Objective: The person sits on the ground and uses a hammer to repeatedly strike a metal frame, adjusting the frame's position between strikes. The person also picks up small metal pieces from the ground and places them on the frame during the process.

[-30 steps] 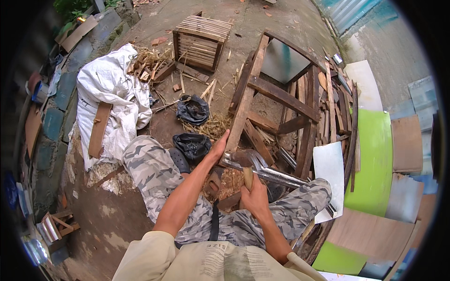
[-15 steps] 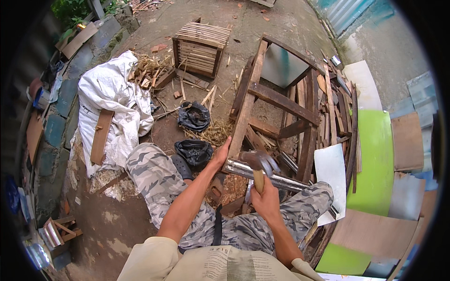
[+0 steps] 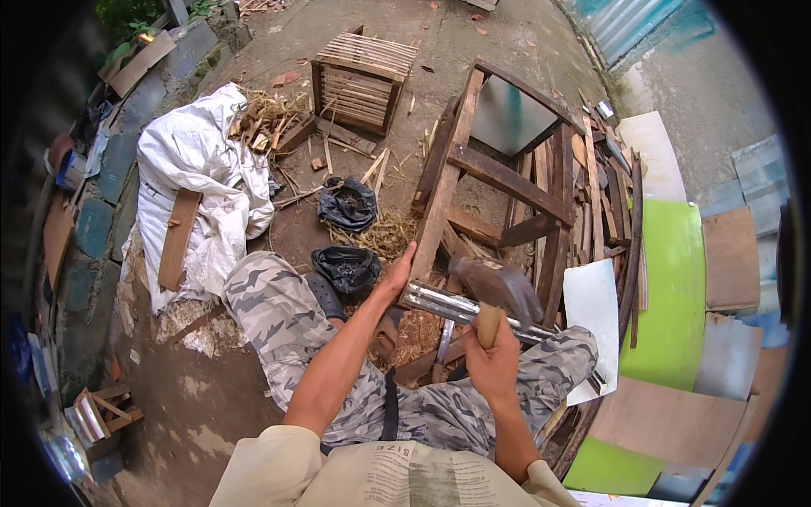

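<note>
A dark brown wooden frame (image 3: 509, 182) with crossbars leans away in front of me, its near end between my knees. My left hand (image 3: 397, 275) is closed on the near left corner of this frame. Across that end lies a long silver metal strip (image 3: 439, 302), reaching toward my right thigh. My right hand (image 3: 493, 355) grips the wooden handle of a hammer (image 3: 500, 291). The hammer's head hangs over the strip and hides part of it. On the ground below the strip, a second tool with a metal shaft (image 3: 444, 345) lies among wood shavings.
Two black plastic bags (image 3: 346, 269) sit open beyond my left foot. A slatted wooden crate (image 3: 359, 89) stands farther off. To the left are a white sack (image 3: 203, 160) and a brown board (image 3: 180, 241); to the right, scrap wood (image 3: 612, 186) and a green panel (image 3: 672, 287).
The hammer has risen and shifted slightly right, away from the metal strip, and its head has turned. My left hand keeps its place on the frame.
</note>
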{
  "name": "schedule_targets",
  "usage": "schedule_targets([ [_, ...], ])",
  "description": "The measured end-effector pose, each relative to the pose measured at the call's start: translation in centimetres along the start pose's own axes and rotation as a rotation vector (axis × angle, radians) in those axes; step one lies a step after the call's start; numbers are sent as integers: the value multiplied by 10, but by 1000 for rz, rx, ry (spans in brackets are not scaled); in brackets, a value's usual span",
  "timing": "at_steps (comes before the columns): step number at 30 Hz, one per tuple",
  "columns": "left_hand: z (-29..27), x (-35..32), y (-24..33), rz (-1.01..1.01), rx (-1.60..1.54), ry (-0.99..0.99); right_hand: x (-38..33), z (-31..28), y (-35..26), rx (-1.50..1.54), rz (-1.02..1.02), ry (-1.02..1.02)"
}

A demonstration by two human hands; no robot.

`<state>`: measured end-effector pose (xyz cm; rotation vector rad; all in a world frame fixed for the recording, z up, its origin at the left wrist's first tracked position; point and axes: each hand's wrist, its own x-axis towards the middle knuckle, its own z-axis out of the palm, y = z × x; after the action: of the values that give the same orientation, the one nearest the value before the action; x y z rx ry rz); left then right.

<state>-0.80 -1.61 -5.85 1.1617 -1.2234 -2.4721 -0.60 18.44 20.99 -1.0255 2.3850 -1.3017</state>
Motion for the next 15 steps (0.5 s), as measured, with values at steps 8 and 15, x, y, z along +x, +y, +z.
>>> schedule_targets([
  [8, 18, -17, 21, -153, -8, -111, -29, 59, 64, 59, 93, 77],
  [15, 11, -17, 18, -117, -5, -77, -3, -5, -15, 292, 229, 211],
])
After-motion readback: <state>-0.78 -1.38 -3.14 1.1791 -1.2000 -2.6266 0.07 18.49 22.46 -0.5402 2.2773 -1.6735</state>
